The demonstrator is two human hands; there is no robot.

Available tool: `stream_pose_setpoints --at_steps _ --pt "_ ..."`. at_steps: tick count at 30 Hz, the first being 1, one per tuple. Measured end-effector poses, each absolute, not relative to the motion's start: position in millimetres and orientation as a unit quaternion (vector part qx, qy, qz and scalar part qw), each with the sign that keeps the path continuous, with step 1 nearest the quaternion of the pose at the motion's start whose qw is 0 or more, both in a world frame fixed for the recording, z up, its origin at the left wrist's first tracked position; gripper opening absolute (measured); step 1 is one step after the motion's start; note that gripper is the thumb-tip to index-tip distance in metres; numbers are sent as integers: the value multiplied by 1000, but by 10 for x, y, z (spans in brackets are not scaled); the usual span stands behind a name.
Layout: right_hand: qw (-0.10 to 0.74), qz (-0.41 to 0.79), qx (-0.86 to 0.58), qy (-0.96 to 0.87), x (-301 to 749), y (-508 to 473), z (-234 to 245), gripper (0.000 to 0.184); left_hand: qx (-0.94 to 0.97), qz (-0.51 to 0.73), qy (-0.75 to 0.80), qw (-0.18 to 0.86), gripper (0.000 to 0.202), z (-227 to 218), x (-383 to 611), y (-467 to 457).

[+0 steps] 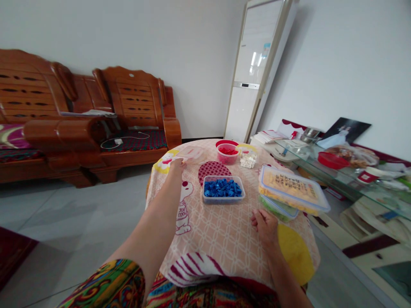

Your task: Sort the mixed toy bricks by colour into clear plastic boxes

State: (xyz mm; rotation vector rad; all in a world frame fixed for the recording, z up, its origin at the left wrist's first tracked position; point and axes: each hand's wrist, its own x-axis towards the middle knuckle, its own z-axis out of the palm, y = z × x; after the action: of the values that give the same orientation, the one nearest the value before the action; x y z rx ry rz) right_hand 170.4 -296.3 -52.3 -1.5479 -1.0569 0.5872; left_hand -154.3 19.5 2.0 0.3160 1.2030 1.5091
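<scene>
At the far left of the round table, my left hand point(180, 163) reaches to the edge of a clear plastic lid point(192, 153). Its fingers are closed at the lid's near edge and partly hidden. My right hand point(266, 224) rests on the tablecloth at the right, fingers loosely curled with nothing visible in them. Between the hands, a clear rectangular container point(224, 200) stands uncovered, full of small blue building bricks point(222, 188). Close beyond my right hand lie two stacked lidded containers, a yellow-filled one point(292, 188) on top of a green-filled one point(278, 207).
Behind the blue bricks stand a round tub of red pieces point(227, 154) and a container of white pieces point(248, 159). A patterned tablecloth point(221, 235) covers the table. A cluttered glass-topped stand point(340, 171) is at the right; wooden chairs point(135, 102) stand at the left.
</scene>
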Motion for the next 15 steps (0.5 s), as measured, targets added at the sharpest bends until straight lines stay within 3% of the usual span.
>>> stream_pose_setpoints --at_steps 7,15 --pt "638 212 -646 -362 1766 -3058 -563 45 127 612 520 582 22 57 -1543 101" --pt "606 217 -652 -400 1811 -3100 -573 45 139 614 488 605 14 74 -1442 59"
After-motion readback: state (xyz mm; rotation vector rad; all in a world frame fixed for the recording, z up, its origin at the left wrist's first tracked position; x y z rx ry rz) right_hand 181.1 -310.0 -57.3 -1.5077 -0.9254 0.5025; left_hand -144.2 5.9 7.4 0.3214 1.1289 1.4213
